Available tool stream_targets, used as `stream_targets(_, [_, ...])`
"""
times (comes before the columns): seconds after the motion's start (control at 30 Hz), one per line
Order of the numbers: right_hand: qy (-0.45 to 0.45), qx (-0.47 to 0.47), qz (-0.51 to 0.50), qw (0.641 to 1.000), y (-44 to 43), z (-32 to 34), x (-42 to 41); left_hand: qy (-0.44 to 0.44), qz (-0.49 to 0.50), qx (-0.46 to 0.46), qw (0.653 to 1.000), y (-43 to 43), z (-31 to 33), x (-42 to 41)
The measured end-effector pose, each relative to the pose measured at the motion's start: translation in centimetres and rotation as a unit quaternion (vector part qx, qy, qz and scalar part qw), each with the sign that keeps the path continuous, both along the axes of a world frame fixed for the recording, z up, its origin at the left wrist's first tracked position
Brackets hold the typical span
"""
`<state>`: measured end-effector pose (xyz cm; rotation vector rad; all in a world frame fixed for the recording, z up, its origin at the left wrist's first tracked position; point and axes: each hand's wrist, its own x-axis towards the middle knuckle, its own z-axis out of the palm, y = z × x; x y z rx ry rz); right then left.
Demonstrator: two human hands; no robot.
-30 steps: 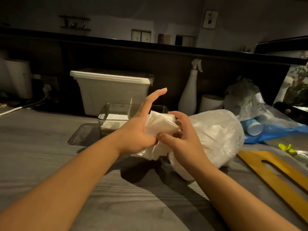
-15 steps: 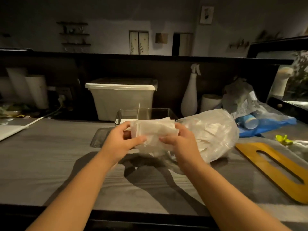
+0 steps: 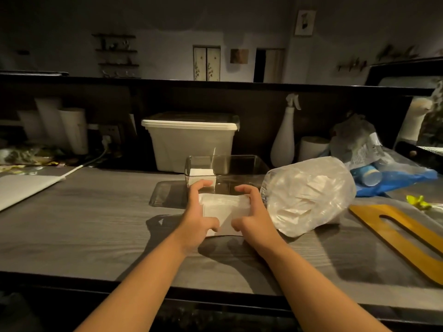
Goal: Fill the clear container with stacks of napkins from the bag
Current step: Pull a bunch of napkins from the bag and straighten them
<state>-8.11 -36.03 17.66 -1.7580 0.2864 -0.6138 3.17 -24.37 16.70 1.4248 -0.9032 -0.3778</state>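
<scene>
Napkins (image 3: 224,209) in a stack, left grip (image 3: 195,214) and right grip (image 3: 254,212) curled round it; container (image 3: 239,158) just beyond, bag (image 3: 309,195) rightward; packet (image 3: 366,149) print unreadable.

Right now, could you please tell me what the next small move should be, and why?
Probably lift the napkin stack forward into the bare right part of the clear container: the left hand and right hand grip it just short of the container, whose left side already holds a white stack.
</scene>
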Motion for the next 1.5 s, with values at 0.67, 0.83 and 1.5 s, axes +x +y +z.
stream_targets(0.67, [-0.023, 0.024, -0.056, 0.998, 0.5, -0.5, 1.0, -0.002, 0.056, -0.021, 0.998, -1.5, 0.0, -0.4])
stream_targets(0.83, [-0.023, 0.034, -0.062, 0.997, 0.0, -0.7, 1.1, 0.037, 0.070, -0.009, 0.997, -1.4, 0.0, -0.1])
stream_targets(1.5, [-0.035, 0.039, -0.046, 0.998, 0.0, -0.5, 1.9, 0.008, 0.065, -0.042, 0.997, -2.2, 0.0, -0.5])
